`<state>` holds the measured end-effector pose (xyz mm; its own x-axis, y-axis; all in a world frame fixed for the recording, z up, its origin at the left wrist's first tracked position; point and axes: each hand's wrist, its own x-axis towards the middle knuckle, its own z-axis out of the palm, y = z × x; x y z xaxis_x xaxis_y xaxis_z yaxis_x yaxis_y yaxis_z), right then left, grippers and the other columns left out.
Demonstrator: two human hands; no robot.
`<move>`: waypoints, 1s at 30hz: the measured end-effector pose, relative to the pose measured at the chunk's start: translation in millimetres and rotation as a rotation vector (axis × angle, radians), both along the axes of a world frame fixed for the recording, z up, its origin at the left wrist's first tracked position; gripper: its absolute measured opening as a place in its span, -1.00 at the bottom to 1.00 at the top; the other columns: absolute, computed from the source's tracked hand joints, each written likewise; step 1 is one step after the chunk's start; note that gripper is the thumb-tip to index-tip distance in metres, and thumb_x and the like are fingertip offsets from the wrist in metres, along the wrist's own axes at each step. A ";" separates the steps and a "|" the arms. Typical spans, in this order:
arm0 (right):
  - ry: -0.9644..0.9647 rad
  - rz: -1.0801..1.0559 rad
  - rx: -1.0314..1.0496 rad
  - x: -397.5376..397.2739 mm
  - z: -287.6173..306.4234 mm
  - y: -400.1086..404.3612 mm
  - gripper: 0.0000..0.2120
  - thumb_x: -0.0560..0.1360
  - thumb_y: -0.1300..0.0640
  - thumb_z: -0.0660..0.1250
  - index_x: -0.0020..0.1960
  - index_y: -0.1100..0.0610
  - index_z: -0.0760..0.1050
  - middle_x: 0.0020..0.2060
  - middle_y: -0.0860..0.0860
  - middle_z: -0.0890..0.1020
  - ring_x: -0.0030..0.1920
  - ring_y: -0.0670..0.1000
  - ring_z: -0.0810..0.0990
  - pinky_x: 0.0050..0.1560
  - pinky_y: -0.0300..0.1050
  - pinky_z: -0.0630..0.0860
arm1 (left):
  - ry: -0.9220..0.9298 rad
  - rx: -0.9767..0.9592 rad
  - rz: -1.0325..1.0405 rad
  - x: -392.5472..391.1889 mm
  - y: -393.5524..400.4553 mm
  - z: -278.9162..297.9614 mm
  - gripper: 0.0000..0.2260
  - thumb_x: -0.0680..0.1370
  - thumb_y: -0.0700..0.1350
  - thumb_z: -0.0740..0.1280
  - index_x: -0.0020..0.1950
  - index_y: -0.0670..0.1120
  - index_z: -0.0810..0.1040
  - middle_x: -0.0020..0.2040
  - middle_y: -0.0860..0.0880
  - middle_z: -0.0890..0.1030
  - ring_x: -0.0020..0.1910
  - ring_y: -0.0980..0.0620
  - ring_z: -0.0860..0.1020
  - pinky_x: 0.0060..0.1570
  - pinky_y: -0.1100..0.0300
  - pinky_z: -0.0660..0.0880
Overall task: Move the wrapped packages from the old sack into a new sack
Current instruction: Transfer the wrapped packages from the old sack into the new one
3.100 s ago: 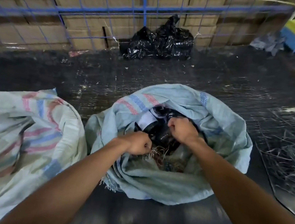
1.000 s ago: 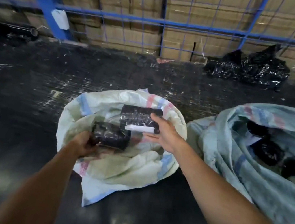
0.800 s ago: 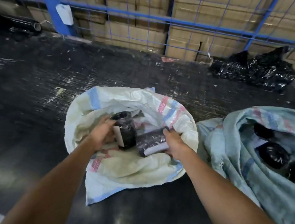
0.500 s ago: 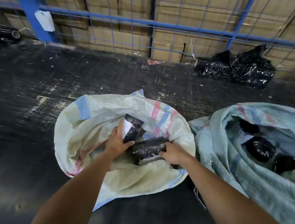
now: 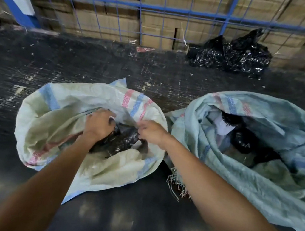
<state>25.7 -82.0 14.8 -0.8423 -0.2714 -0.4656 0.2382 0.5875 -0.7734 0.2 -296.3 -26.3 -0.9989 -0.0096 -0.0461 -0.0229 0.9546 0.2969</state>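
Observation:
The new sack, cream woven plastic with red and blue stripes, lies open at centre left. Black-wrapped packages sit in its mouth. My left hand reaches down into the sack with its fingers curled over one black package. My right hand is beside it, fingers curled at the edge of another package; its fingertips are partly hidden. The old sack, pale blue-green with a frayed edge, lies open to the right and holds more black packages, one with a white label.
Both sacks rest on a dark, scuffed surface. A blue wire fence with stacked cardboard boxes behind it closes the far side. A crumpled black plastic bag lies by the fence at the back right.
Both hands carried a black package each from the old sack to the new one. Since half a second ago they have sunk lower into the new sack with the packages.

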 end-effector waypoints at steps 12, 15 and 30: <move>-0.068 -0.187 0.671 57.1 -15.1 297.5 -0.69 0.58 0.02 0.23 0.24 0.07 0.58 0.27 0.16 0.59 0.24 0.17 0.57 0.17 -0.09 0.47 | -0.110 -0.085 -1.077 25.9 324.9 42.9 -0.64 0.69 0.11 0.08 0.45 0.15 0.44 0.34 0.03 0.58 0.26 -0.02 0.53 0.23 0.05 0.41; -0.229 -0.062 0.765 62.8 -26.8 331.4 -0.56 0.62 -0.03 0.21 0.42 0.15 0.43 0.41 0.13 0.46 0.36 0.11 0.48 0.28 -0.12 0.39 | -0.466 -0.423 -1.009 16.0 334.7 23.3 -0.51 0.64 0.29 -0.08 0.36 0.15 0.47 0.35 -0.01 0.55 0.24 -0.10 0.52 0.17 0.00 0.45; -0.487 0.026 1.007 53.7 -19.4 349.7 -0.38 0.48 -0.09 0.42 0.46 0.12 0.37 0.46 0.11 0.36 0.44 0.13 0.35 0.43 0.04 0.32 | -0.722 -0.448 -0.893 32.2 356.5 20.0 -0.38 0.60 -0.11 0.20 0.62 0.13 0.05 0.53 -0.10 0.34 0.46 -0.14 0.36 0.34 -0.05 0.37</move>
<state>79.3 267.7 -4.6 -0.5095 0.4005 -0.7616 0.3647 0.9021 0.2304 32.4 60.2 -6.4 -0.4102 0.5059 -0.7588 0.6668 0.7340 0.1289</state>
